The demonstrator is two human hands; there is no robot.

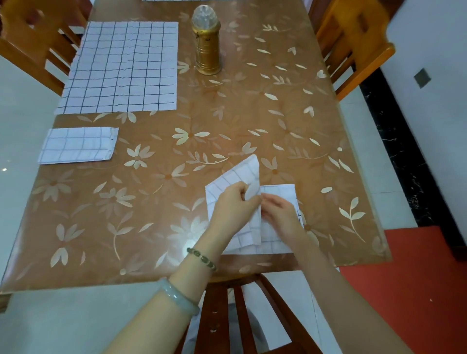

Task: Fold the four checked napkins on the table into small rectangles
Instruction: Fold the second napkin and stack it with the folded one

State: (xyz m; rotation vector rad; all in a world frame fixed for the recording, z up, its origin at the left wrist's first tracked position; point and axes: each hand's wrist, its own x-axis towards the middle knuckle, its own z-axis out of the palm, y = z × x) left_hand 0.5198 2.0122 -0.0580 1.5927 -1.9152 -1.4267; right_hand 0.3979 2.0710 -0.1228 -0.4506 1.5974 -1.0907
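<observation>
A white checked napkin (274, 236) lies half folded near the table's front edge. My left hand (233, 206) pinches a raised flap of it, whose corner (249, 168) stands up off the table. My right hand (280, 213) grips the same napkin just to the right, over the flat part. One napkin (78, 145) lies folded into a small rectangle at the left edge. Another napkin (121, 68) is spread flat at the far left. The edge of one more checked cloth (174, 0) shows at the very top.
A gold lantern with a clear domed top (207, 41) stands in the far middle of the floral brown table (290, 101). Wooden chairs stand at the far left (27, 43), far right (353, 43) and right below my hands (242, 310).
</observation>
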